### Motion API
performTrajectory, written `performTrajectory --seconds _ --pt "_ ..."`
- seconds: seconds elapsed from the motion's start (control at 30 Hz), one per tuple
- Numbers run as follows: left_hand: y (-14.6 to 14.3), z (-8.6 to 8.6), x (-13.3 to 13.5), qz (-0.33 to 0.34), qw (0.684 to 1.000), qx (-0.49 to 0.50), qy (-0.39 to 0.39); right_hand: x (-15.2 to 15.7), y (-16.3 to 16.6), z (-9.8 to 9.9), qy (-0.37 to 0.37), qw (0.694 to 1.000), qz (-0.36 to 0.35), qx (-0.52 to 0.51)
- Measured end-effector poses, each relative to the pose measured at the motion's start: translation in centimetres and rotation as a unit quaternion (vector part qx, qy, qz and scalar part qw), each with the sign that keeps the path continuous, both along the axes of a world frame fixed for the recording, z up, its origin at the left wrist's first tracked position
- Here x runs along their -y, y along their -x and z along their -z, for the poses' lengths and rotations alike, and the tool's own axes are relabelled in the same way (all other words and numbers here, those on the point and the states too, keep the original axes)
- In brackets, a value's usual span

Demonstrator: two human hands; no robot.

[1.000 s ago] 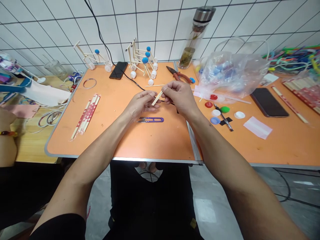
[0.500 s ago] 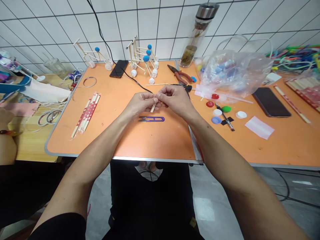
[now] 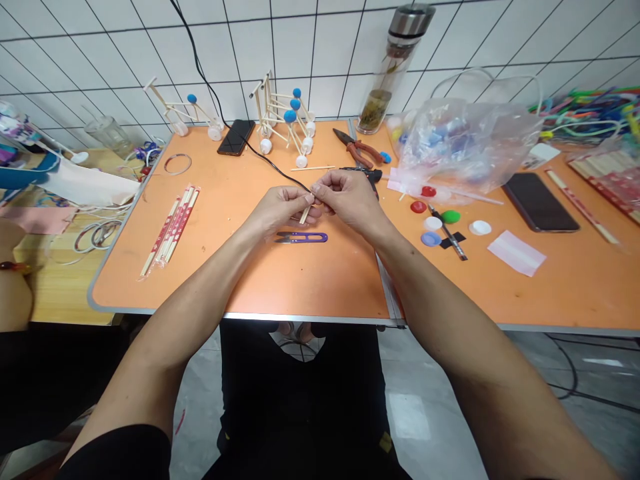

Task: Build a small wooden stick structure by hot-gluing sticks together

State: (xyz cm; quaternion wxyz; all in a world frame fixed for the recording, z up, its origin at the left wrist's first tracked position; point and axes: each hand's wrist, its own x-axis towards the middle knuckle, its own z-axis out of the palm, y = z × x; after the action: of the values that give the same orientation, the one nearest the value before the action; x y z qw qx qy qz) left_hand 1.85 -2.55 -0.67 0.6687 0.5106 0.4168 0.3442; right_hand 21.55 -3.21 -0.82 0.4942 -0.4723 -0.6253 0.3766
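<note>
Orange spreads across the surface (image 3: 300, 287), and over at the left edge here's a bundle of paper-and-plastic-sleeved chopsticks (image 3: 175, 227), red bands on the sleeves carrying pale print too small to read. Behind them a black phone (image 3: 236, 137) lies flat, screen dark, and just right of it a stick frame (image 3: 290, 116) stands on white round pieces, blue ones topping it. Now the middle, where the action is: the left hand (image 3: 285, 208) has thumb and fingers closed on a short wooden stick (image 3: 305, 215), its pale end angling down towards the wearer, and the right hand (image 3: 353, 200) meets it there, fingertips pinched together at the stick's upper end. The stick is held up between both hands, just beyond purple-handled thread snips (image 3: 297, 237) lying on the surface. Further right, pliers (image 3: 356, 147) with reddish-brown handles, then a steel-capped glass bottle (image 3: 377, 107), leaves inside, and a crumpled clear plastic bag (image 3: 460, 147). In front of that, a green cap (image 3: 451, 217) beside a dark pen (image 3: 456, 245); right again, a second phone (image 3: 540, 203), then one more sleeved chopstick set (image 3: 580, 205), its red-and-white lettering illegible.
</note>
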Motion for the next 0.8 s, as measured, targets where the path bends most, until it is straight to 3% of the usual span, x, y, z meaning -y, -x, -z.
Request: performTrajectory --seconds 0.43,0.8 --pt "-0.2 -1.4 0.8 0.015 0.999 -0.032 0.032 -0.9 -1.0 0.0 0.008 0.998 0.060 -0.023" --pt "-0.1 -1.0 0.3 -0.010 1.000 -0.019 0.014 -1.2 -0.7 1.3 -0.027 0.999 -0.010 -0.024"
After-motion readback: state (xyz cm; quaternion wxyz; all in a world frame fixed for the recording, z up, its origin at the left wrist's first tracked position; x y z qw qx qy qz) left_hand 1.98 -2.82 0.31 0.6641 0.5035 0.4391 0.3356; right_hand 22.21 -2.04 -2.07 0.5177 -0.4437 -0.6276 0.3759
